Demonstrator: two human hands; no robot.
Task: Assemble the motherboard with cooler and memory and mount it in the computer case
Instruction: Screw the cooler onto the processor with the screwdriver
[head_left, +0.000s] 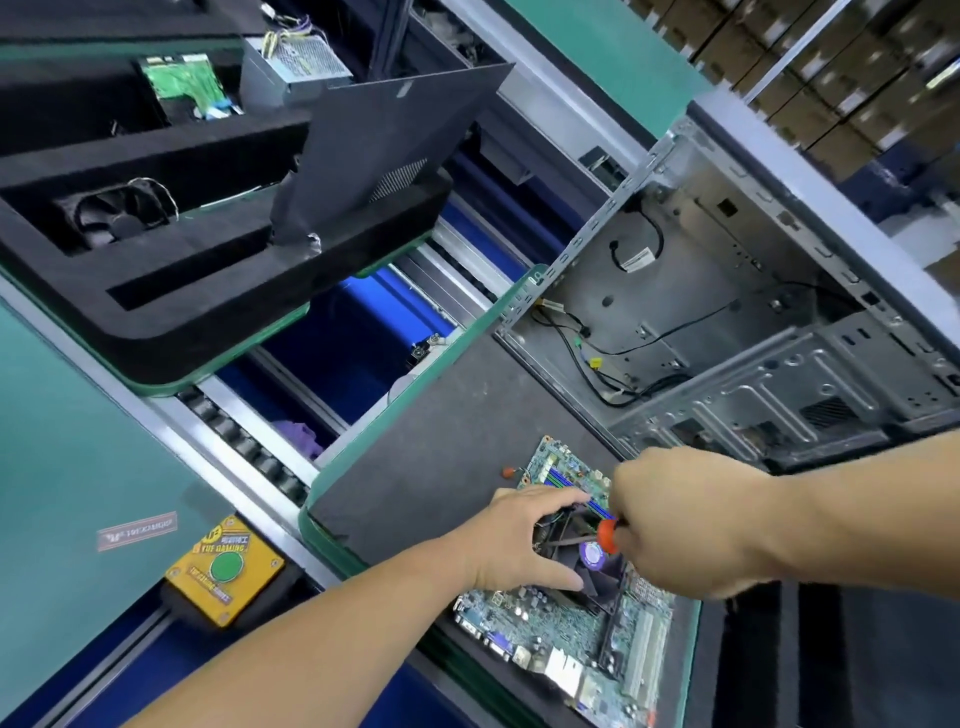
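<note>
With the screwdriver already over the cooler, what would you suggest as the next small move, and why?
Probably keep the left hand steadying the cooler and turn the screwdriver, gripped in the right hand, to fasten it. The cooler sits on the motherboard, which still lies outside the open case, so mounting likely comes later.

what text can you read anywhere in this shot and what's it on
"TUF GAMING": yellow button box, above its green button; the line below is blurred.
Red sticker on the green table: mirrored and blurred, unreadable.
White tag in the computer case: too small.
Motherboard markings: too small.
</note>
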